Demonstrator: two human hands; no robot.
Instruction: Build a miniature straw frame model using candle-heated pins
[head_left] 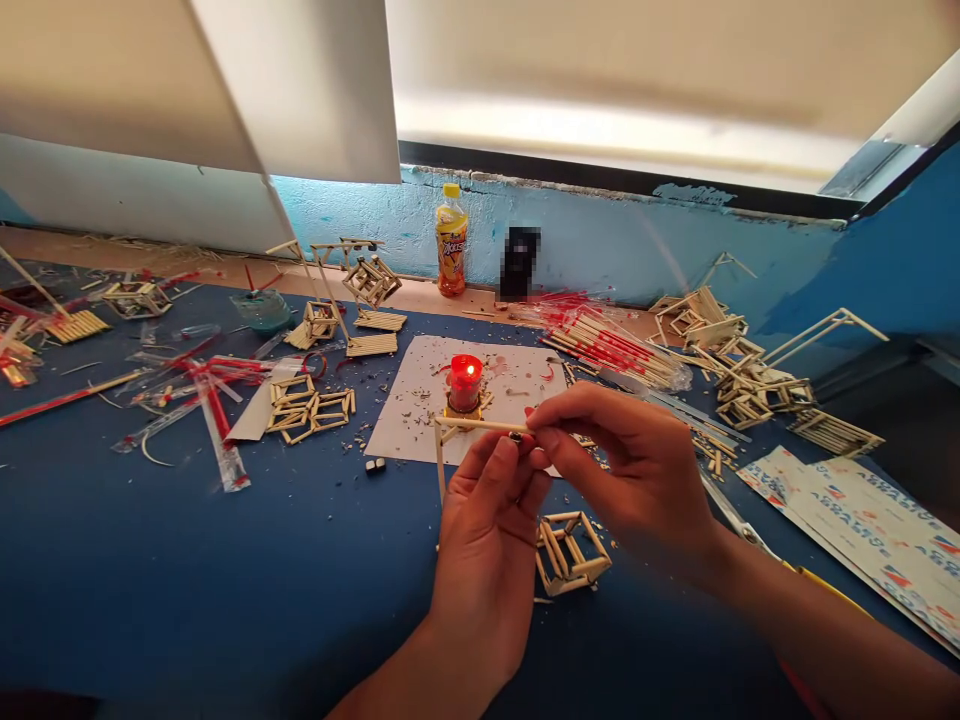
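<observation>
My left hand (487, 525) is closed, palm up, with its thumb and fingers around a small dark piece (515, 437). My right hand (637, 470) pinches the right end of a thin wooden stick (480, 424), just above the left fingertips. A bit of red shows at the right fingertips. That stick lies level and joins an upright stick (441, 470) at its left end; the left hand hides the lower part. Beside the left wrist is a cube frame of short sticks (574, 555). A lit red candle (466, 385) stands just beyond my hands.
The candle is on a white sheet (409, 400) strewn with scraps. Stick structures (311, 408) lie left, others (750, 370) right. Red-wrapped sticks (615, 345), a drink bottle (451, 245), a glass bowl (261, 312) and printed boards (862, 540) surround the blue surface.
</observation>
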